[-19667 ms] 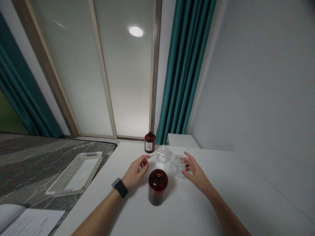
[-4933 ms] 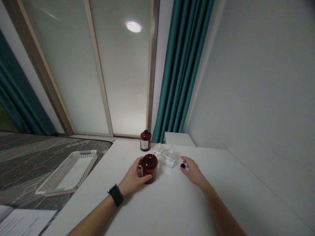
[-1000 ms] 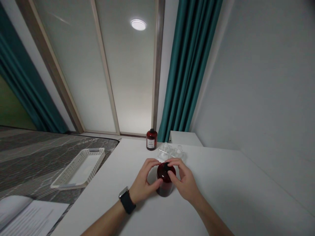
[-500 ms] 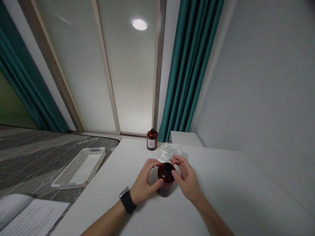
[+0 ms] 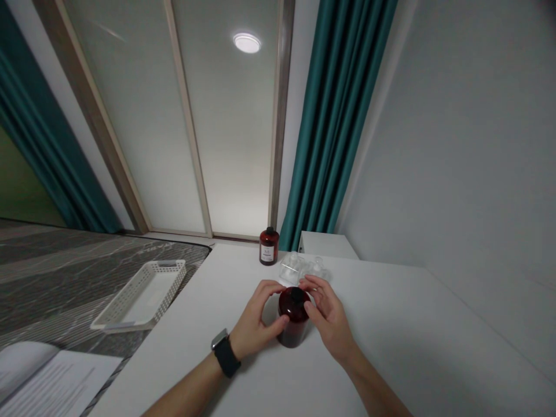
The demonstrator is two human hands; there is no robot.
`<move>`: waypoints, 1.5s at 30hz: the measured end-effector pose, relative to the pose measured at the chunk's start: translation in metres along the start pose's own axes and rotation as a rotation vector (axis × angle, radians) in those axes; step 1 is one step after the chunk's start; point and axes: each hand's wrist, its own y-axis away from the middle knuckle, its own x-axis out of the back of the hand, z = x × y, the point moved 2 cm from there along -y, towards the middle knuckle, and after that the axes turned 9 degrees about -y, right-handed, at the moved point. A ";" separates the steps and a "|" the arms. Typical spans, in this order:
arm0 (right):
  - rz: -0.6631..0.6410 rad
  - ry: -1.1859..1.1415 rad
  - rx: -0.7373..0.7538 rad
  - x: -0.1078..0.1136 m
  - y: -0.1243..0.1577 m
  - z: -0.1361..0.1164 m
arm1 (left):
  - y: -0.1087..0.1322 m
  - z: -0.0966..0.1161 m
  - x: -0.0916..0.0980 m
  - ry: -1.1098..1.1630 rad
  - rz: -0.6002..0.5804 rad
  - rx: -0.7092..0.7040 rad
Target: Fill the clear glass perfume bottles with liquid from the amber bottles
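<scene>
A dark red-brown bottle (image 5: 293, 324) with a black cap (image 5: 297, 295) stands upright on the white table (image 5: 208, 313). My left hand (image 5: 258, 324) curves round its left side, thumb on the front and fingers reaching behind the shoulder. On the other side my right hand (image 5: 328, 313) bends about the bottle, its thumb against the shoulder near the cap. Just beyond the hands lie clear plastic pieces (image 5: 299, 267), whose kind I cannot make out. A second red-brown bottle (image 5: 269, 248), with a white label and black cap, stands at the table's far edge.
Left of the table, a white perforated basket (image 5: 145, 295) sits lower down on a grey striped surface (image 5: 56, 272). An open book (image 5: 65, 382) lies at the lower left. Behind the table are a white cabinet (image 5: 328, 244), a green curtain (image 5: 343, 116) and frosted sliding doors (image 5: 234, 139).
The right thumb has shifted very slightly to the right at the bottle's shoulder. Otherwise the hands, both bottles and the plastic pieces stay where they were.
</scene>
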 end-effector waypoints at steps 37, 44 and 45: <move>-0.175 0.055 -0.183 0.017 0.007 0.010 | -0.049 0.020 0.011 -0.033 -0.061 0.034; -0.168 0.034 -0.186 0.016 0.008 0.013 | -0.051 0.022 0.017 -0.174 -0.149 -0.021; -0.167 0.036 -0.184 0.016 0.008 0.014 | -0.051 0.023 0.017 -0.225 -0.154 -0.011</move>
